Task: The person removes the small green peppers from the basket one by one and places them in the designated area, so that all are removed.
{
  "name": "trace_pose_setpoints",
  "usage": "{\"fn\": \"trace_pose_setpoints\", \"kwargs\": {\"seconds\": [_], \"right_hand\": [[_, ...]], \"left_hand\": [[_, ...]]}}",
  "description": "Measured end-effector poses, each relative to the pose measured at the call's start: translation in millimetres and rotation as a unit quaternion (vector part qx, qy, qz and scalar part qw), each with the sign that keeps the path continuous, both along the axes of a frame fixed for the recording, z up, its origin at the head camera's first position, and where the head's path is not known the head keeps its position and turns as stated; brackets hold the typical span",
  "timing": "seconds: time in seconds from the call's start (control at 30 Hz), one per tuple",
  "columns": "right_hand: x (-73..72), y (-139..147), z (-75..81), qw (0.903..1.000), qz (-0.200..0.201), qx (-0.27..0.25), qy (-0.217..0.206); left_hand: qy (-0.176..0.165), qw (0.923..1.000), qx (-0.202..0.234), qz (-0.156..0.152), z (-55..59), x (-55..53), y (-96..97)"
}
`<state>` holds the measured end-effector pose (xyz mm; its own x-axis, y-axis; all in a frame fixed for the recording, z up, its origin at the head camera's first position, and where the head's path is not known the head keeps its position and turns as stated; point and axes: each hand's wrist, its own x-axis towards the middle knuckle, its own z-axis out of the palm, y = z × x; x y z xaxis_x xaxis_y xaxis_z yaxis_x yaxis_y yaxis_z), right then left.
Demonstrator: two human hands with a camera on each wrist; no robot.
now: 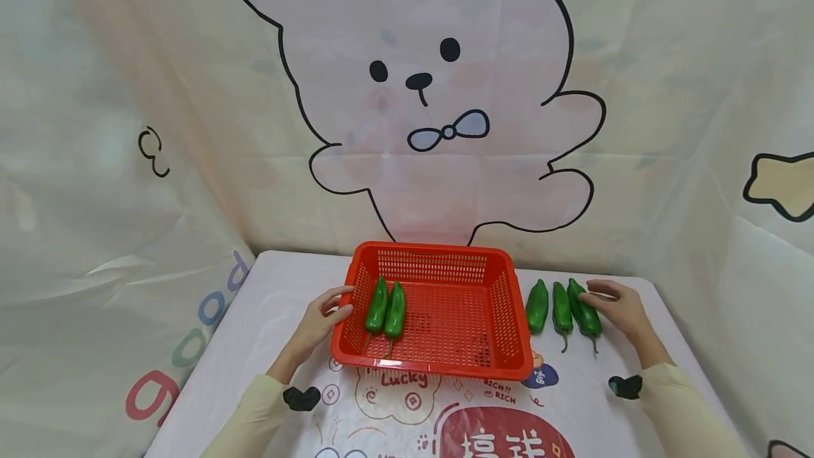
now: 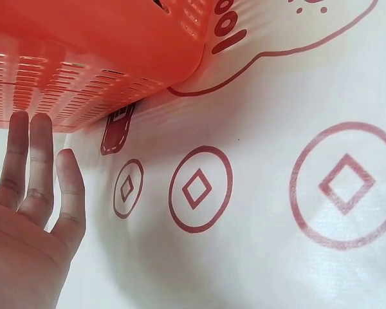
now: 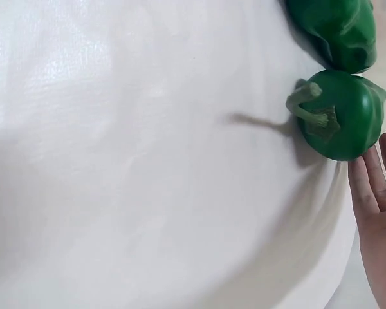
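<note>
A red plastic basket [image 1: 445,367] stands mid-table with two green peppers [image 1: 396,311] lying along its left side. My left hand [image 1: 322,314] is at the basket's left wall; in the left wrist view its extended fingers [image 2: 40,148] reach up to the slotted side. Right of the basket, three more green peppers lie in a row, stems toward me. At the rightmost pepper [image 1: 584,309], my right hand [image 1: 620,306] reaches in from the right. Its fingers look straight in the right wrist view, with fingertips [image 3: 359,168] right at the pepper's side.
The other two loose peppers, one in the middle [image 1: 562,307] and one close beside the basket [image 1: 537,306], lie to the left of my right hand. A printed white cloth [image 1: 407,426] covers the table. A cartoon-printed backdrop [image 1: 420,182] rises behind its far edge.
</note>
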<state>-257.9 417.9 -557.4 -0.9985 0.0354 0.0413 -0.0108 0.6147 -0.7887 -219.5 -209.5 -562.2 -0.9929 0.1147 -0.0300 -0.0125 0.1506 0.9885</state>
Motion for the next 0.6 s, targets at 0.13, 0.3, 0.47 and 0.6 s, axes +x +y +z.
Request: {"fn": "trace_pose_setpoints", "kwargs": {"seconds": [0.13, 0.3, 0.47, 0.6], "right_hand": [[3.5, 0, 3.2, 0.9997, -0.014, 0.000, 0.021], [8.2, -2, 8.0, 0.9971, -0.040, -0.032, 0.056], [12.5, -8, 14.0, 0.9896, -0.066, -0.092, 0.089], [13.9, -14, 19.8, 0.9822, -0.066, -0.147, 0.097]], "left_hand": [[-0.003, 1.0000, 0.001, 0.001, 0.2, 0.2, 0.0], [0.001, 1.0000, -0.004, 0.003, 1.2, 0.2, 0.1], [0.005, 1.0000, -0.007, 0.002, 1.6, 0.2, -0.8], [0.008, 0.9999, -0.008, -0.001, 2.4, 0.6, -1.1]]}}
